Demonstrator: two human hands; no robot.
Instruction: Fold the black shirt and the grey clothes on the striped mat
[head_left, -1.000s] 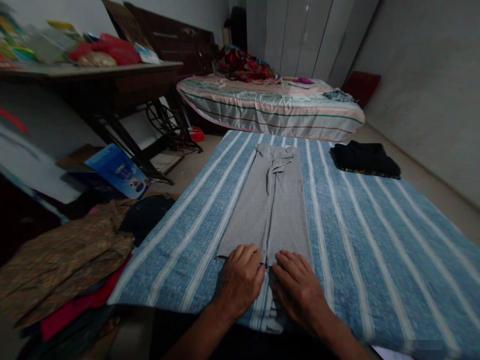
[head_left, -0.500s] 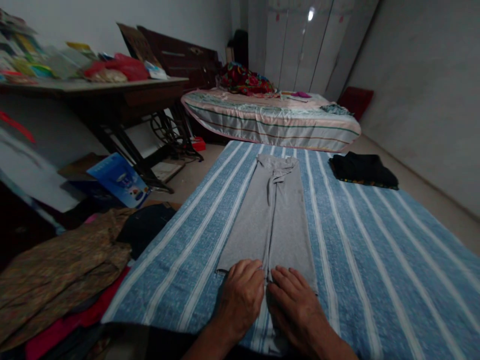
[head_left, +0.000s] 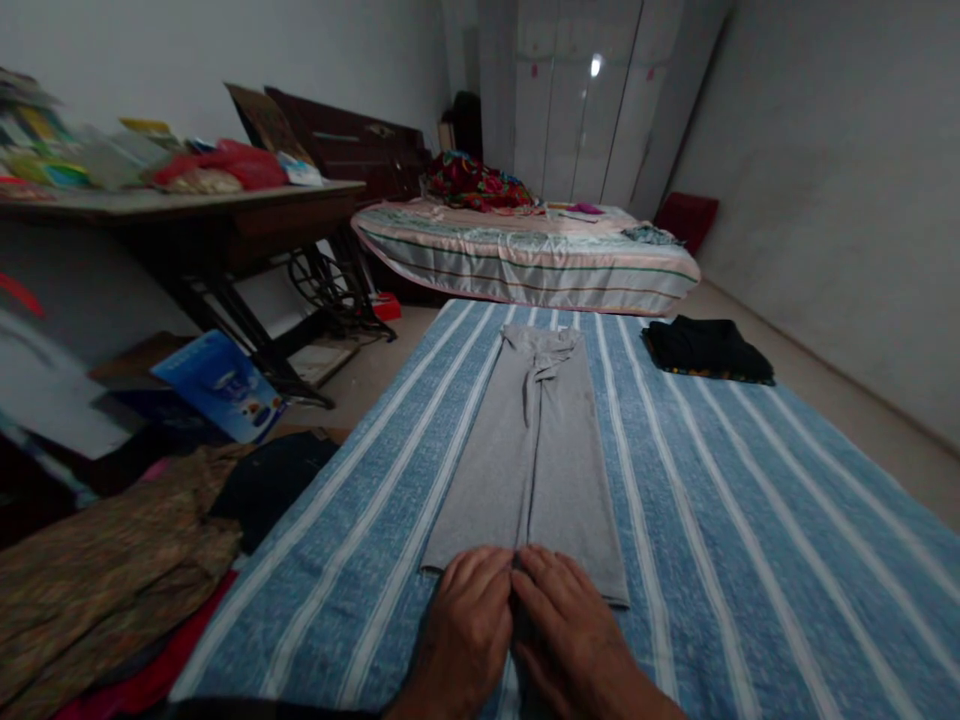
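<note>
Grey trousers [head_left: 532, 450] lie flat and lengthwise on a blue sheet with white stripes [head_left: 750, 520], waistband at the far end. My left hand [head_left: 469, 630] rests palm down on the near hem of the left leg. Beside it and touching it, my right hand [head_left: 570, 640] lies flat on the right leg's hem. The fingers of both hands are stretched out over the cloth and hold nothing.
A folded black garment [head_left: 705, 348] sits on the sheet at the far right. A heap of clothes [head_left: 112, 570] lies on the floor at the left. Behind are a cluttered dark table [head_left: 187, 200], a blue box [head_left: 217, 385] and a striped mattress [head_left: 525, 255].
My two hands have drawn together at the trousers' hem until they touch. The view has tilted up, so they sit lower in the picture.
</note>
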